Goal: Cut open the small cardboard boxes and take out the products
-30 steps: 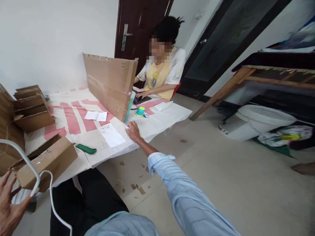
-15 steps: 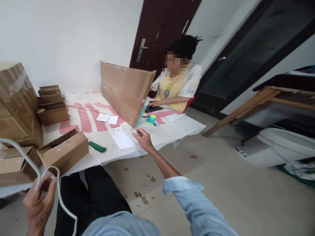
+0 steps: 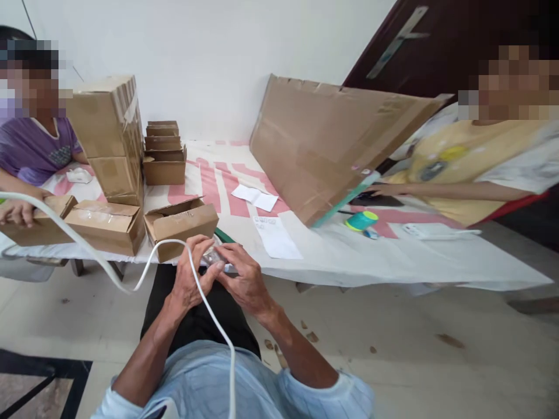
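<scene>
Left of the frame's centre, below mid-height, the left hand [image 3: 191, 280] and right hand [image 3: 245, 278] pinch a small clear object [image 3: 211, 256] between their fingers. It looks light, smooth, probably slippery — whether stiff or fragile cannot be told — so opposite edges seem the best hold. Fingers hide its ends — direction and long axis are unclear.
</scene>
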`<state>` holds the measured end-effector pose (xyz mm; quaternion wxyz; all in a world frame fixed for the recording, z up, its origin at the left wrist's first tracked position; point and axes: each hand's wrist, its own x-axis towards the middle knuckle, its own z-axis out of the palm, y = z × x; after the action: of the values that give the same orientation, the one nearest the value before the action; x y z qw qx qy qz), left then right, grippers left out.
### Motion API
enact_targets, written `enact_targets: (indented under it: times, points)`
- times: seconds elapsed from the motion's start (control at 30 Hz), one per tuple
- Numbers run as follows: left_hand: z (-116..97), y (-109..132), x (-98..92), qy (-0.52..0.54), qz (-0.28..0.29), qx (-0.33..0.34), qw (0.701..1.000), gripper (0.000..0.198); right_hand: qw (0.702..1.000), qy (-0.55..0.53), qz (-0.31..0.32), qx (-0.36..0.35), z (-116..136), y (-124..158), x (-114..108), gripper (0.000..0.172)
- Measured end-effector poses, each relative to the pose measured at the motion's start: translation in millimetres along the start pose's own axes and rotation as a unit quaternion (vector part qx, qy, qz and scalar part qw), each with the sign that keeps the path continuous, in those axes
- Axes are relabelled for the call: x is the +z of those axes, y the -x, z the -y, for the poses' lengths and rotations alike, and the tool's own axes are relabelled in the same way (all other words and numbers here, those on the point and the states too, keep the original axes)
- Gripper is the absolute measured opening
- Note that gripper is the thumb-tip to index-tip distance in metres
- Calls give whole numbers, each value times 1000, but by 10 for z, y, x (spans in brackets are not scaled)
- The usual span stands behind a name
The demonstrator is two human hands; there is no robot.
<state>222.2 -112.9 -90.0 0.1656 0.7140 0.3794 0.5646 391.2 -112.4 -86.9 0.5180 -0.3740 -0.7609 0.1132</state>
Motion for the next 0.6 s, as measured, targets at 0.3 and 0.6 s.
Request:
enact_targets:
  times: [0.3,0.6]
  points:
    - [-64,-166,5,246,-61,-183,950,63,998,-63,-12,16,263,-135,214,30]
    - [-164,-356,-57,358,31,-187,914,84,997,-72,-33,-8,228,-218,131,27]
